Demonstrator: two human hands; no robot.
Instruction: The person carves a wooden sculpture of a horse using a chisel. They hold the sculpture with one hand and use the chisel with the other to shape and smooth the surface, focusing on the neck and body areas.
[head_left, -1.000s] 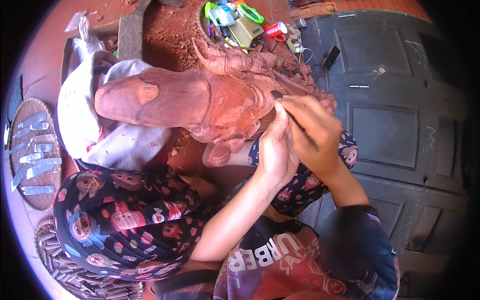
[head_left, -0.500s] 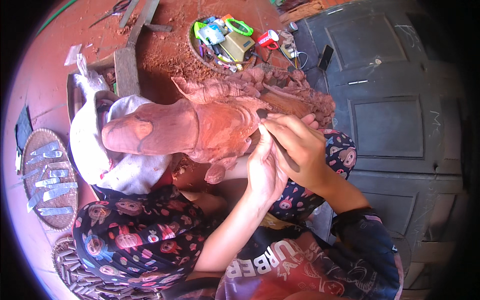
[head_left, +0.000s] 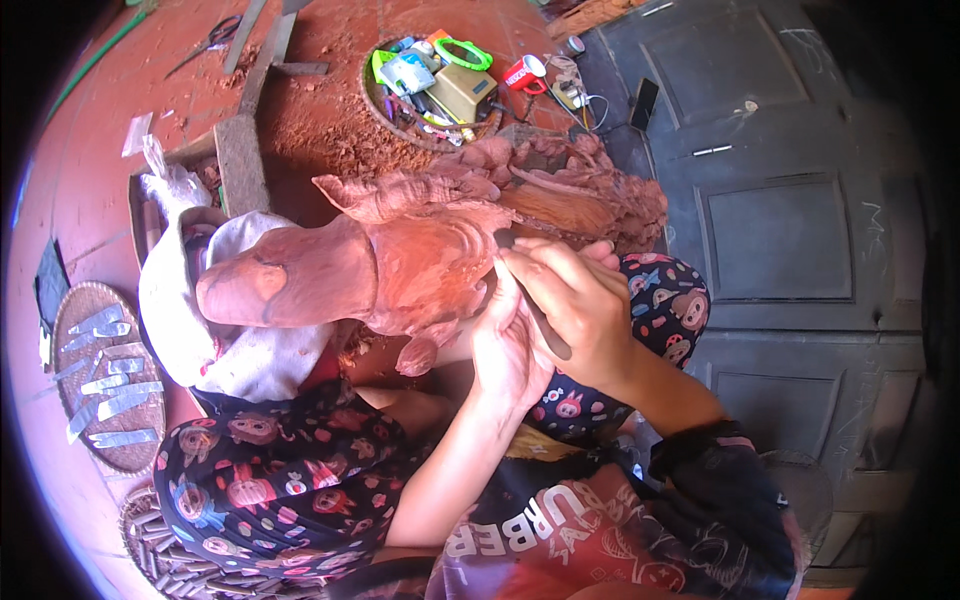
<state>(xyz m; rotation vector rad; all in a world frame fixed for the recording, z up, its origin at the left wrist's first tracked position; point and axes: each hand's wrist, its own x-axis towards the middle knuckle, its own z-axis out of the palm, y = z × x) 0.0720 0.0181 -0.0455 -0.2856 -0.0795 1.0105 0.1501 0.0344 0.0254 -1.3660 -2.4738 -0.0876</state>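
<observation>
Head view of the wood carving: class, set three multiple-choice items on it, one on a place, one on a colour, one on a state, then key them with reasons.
1. Where does the round basket of tools sit?
A. beyond the carving on the floor
B. on the person's lap
C. on the grey door panel

2. What colour is the wood carving?
A. reddish brown
B. pale yellow
C. black

3. What is the right hand doing?
A. lying open and empty
B. gripping a carving tool
C. holding scissors

Key: 1 A, the basket of tools lies on the floor past the wood carving. 2 A, its surface is reddish brown. 3 B, the right hand is closed round a carving tool, beside the left hand against the wood.
</observation>
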